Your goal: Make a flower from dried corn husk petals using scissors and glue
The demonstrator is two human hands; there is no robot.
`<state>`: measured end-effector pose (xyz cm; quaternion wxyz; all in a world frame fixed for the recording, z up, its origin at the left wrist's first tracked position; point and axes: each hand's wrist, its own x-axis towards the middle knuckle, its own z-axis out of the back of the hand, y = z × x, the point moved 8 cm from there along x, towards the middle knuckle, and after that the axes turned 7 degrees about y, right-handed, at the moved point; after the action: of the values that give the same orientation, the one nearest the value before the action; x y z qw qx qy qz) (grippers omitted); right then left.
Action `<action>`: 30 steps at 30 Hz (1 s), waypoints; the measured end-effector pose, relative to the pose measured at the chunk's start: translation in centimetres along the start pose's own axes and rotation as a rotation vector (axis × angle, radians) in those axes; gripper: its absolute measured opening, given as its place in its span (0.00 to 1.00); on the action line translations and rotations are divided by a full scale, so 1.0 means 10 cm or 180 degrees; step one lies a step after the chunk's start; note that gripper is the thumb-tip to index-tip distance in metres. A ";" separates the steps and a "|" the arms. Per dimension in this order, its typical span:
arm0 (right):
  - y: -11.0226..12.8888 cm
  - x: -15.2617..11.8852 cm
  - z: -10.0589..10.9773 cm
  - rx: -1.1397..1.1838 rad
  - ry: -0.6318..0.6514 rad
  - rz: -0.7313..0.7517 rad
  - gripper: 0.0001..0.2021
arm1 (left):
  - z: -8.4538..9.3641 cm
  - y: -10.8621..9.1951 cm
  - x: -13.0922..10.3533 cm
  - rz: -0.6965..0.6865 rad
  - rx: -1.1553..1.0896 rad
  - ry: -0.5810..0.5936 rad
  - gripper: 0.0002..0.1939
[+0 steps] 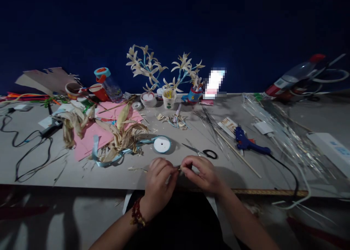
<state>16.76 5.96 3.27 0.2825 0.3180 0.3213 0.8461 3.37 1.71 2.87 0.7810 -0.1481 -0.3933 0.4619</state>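
Observation:
Close together at the table's front edge, my left hand (160,177) and my right hand (201,173) pinch a small, thin brownish piece (179,169) between their fingertips. It is too small to name. A pale thin strip (137,169) lies just left of my left hand. Black-handled scissors (210,154) rest behind my right hand, blades pointing left. Behind my left hand is a white spool (162,145) of blue ribbon (108,164), which trails left beside dried corn husks (116,142).
Husk-like flowers (149,69) stand at the back near a paper cup (169,99). A blue glue gun (250,144), a wooden stick (243,158) and clear strips (287,137) lie right. Pink paper (91,140), a bottle (111,87) and black cables (32,164) are left.

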 end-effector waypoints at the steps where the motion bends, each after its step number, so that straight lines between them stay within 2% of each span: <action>1: -0.01 0.00 0.00 -0.0016 -0.0019 -0.0014 0.06 | 0.00 0.00 0.00 0.0016 0.0012 -0.0039 0.07; 11: 0.00 -0.03 -0.02 -0.0130 -0.0125 0.0011 0.05 | -0.04 0.07 -0.02 0.0163 0.0064 -0.0227 0.08; 17: -0.03 -0.04 -0.02 -0.0194 -0.0071 -0.0032 0.05 | -0.03 0.07 0.00 0.0189 0.0069 -0.0038 0.07; 20: -0.04 -0.05 0.01 -0.0126 -0.0088 -0.0015 0.04 | 0.01 0.07 0.02 0.0140 -0.0164 0.0254 0.03; 21: -0.04 -0.04 0.02 -0.0073 -0.0096 -0.0023 0.03 | 0.02 0.09 0.03 0.0177 -0.0399 0.0386 0.04; 25: -0.07 -0.03 0.01 0.0398 0.0013 -0.0164 0.04 | 0.03 0.28 0.15 0.0725 -0.1733 0.0855 0.10; 27: -0.07 -0.02 -0.01 0.0682 0.0061 -0.0224 0.04 | -0.07 0.35 0.19 0.1041 -0.2313 0.1313 0.13; 30: -0.07 -0.01 -0.01 0.0946 0.0022 -0.0269 0.05 | -0.26 0.34 0.18 0.1478 -0.3188 0.2044 0.15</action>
<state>16.97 6.28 2.64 0.2666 0.3396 0.4570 0.7776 3.72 5.33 0.03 0.5757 -0.7076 -0.2655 0.3120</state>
